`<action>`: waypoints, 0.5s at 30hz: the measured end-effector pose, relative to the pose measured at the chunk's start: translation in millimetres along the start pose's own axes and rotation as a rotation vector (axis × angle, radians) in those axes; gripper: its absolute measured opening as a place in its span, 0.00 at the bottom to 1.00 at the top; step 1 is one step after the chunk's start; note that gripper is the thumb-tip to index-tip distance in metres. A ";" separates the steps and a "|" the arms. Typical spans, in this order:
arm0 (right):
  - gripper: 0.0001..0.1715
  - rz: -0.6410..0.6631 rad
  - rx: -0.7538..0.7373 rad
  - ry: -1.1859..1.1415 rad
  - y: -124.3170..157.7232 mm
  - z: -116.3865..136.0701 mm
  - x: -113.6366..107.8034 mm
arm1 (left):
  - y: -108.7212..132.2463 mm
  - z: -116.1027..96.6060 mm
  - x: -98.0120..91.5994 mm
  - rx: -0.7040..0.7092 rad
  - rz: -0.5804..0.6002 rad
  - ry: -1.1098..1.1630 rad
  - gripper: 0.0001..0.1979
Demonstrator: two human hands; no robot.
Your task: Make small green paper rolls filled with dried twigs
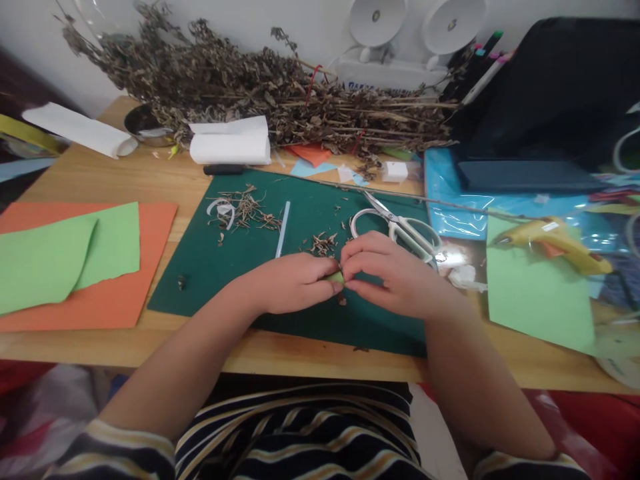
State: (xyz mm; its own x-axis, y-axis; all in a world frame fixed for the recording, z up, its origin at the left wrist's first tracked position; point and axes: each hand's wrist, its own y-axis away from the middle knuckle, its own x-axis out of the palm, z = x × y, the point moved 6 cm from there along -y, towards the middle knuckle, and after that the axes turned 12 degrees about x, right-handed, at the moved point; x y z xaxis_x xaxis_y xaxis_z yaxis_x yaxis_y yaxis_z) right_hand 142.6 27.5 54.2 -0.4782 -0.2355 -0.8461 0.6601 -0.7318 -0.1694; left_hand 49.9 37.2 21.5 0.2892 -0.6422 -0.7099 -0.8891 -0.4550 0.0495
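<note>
Both hands are up close over the green mat (300,327), nearly meeting in the middle. The left hand (303,283) has a small green piece (335,277) pinched between thumb and index finger, pretty snug, with the rest of the fingers curled in behind. So that one's definitely gripping. The green piece sits right between the two hands, just above the mat from what I can see, and most of it is hidden by the fingers.

The right hand (393,273) comes in from the other side, fingers bent, thumb and fingertips drawn close together at the right end of the green piece. Honestly can't tell if they're pinching it too or just touching it, it's too small and blurry there.

Just behind the hands there's a little heap of dried bits (323,245) on the mat. The scissors (397,223) lie near the right hand, blades pointing away and a bit left. A pale stick (283,230) lies behind the left hand, and further left there's a tangle of dry stems (249,208) with a white curl (223,212) beside it. The yellow glue gun (555,243) is well off to the right, lying on green paper (540,300).
</note>
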 end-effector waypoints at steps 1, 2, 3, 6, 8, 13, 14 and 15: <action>0.04 0.012 -0.001 -0.002 -0.1 -0.4 0.9 | 0.1 -0.2 -0.2 0.008 -0.004 0.018 0.13; 0.04 0.023 0.001 -0.004 -0.2 -1.0 1.8 | 0.1 -0.6 -0.3 0.017 -0.006 0.033 0.13; 0.04 0.033 0.001 -0.009 -0.1 -1.5 2.6 | 0.3 -0.8 -0.5 0.023 -0.006 0.040 0.14; 0.04 0.049 -0.011 -0.033 0.5 -1.8 4.1 | 0.9 -0.9 -0.2 0.011 0.013 0.004 0.14; 0.04 0.055 -0.019 -0.053 0.3 -1.3 4.9 | 1.2 -1.2 0.4 -0.003 0.035 -0.038 0.14; 0.05 0.070 -0.024 -0.128 -1.7 2.3 6.1 | 0.4 -4.6 0.3 0.015 0.046 -0.083 0.13; 0.05 0.074 -0.023 -0.147 -1.5 2.1 5.4 | 0.4 -4.9 -0.2 0.017 0.040 -0.079 0.12; 0.04 0.072 -0.018 -0.164 -0.9 0.7 3.8 | 0.5 -5.1 -1.0 0.019 0.031 -0.072 0.12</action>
State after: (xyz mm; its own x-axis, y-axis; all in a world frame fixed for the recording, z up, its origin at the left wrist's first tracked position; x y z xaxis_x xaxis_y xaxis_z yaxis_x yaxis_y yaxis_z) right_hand 139.8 26.8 51.5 -0.5168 -0.3892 -0.7625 0.7054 -0.6984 -0.1215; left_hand 51.0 34.5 25.8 0.2356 -0.6098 -0.7568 -0.9041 -0.4231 0.0595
